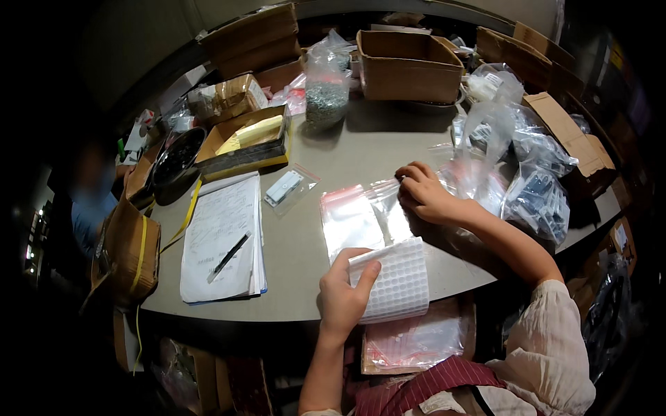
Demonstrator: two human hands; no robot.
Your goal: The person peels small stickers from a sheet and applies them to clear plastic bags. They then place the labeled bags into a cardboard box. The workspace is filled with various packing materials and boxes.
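My left hand (349,290), thumb on top, grips a curved sheet of small round clear-white stickers (397,283) above the table's front edge. Flat beyond the sheet lie clear zip bags with a red strip (349,216). At the right edge of these bags is my right hand (429,196), its fingers bent and drawn together over the plastic. Whatever its fingertips hold, if anything, is hidden. Left of the bags, a small zip bag with a white rectangular piece (285,188) rests on the table.
Papers (218,229) with a black pen (229,258) lie at the left. A shallow cardboard box (243,142) and a bag of small metal parts (326,97) stand behind. Filled plastic bags (538,197) crowd the right. More zip bags (416,340) sit below the table edge.
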